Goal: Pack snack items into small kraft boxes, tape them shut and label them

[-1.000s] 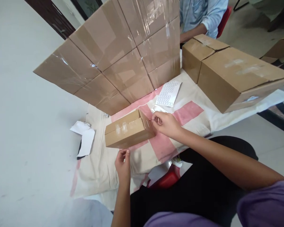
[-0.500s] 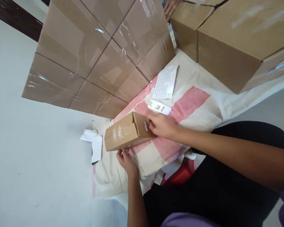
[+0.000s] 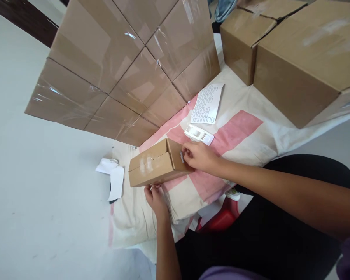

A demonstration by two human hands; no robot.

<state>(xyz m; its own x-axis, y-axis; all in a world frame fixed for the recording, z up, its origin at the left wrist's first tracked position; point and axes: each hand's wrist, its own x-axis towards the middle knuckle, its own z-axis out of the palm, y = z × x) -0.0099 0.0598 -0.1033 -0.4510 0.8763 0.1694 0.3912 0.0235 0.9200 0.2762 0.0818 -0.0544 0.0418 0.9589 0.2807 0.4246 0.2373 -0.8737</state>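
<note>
A small brown cardboard box [image 3: 151, 165] lies on a cream and pink cloth [image 3: 236, 132]. My right hand [image 3: 200, 155] rests against the box's right end, fingers curled and pressing a small grey sticker [image 3: 181, 156] onto it. My left hand [image 3: 155, 196] is at the box's near bottom edge, fingertips pinched against it. A white tape dispenser [image 3: 198, 134] lies just behind my right hand, and a white sheet of small stickers [image 3: 207, 103] lies beyond that.
A stack of taped brown cartons [image 3: 128, 66] stands at the back left. Two larger cartons [image 3: 294, 50] stand at the back right. Crumpled white paper [image 3: 112, 179] lies on the floor left of the cloth. A red object [image 3: 218, 219] shows under the cloth's near edge.
My right hand has pressed the sticker onto the box's end. My left hand moved up to the box's lower edge. The tape dispenser has come into view and the view tilted down.
</note>
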